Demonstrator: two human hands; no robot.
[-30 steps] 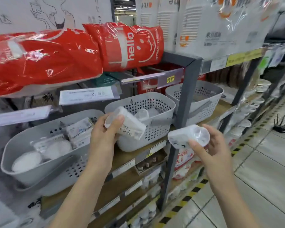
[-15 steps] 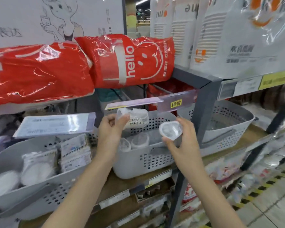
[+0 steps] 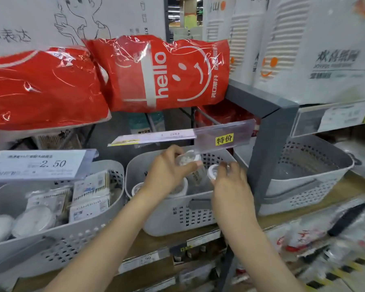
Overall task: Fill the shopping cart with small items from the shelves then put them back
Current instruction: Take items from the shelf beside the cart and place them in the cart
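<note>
Returning stock to shelf | left hand [image 3: 167, 171] grip closed around clear tub [image 3: 187, 160], right hand [image 3: 230, 182] grip pinching second tub [image 3: 213, 172], both over middle basket [image 3: 177, 213] | judged: put-back phase, these two not yet released; cart out of view, remainder unknown

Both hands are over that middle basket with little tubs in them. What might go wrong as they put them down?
The left hand grips a clear tub right under the hanging price strip, so lifting could knock the strip. The right hand pinches a second tub only by its end, so it may slip. Other tubs already stand in the middle basket; a dropped one could topple them.
</note>
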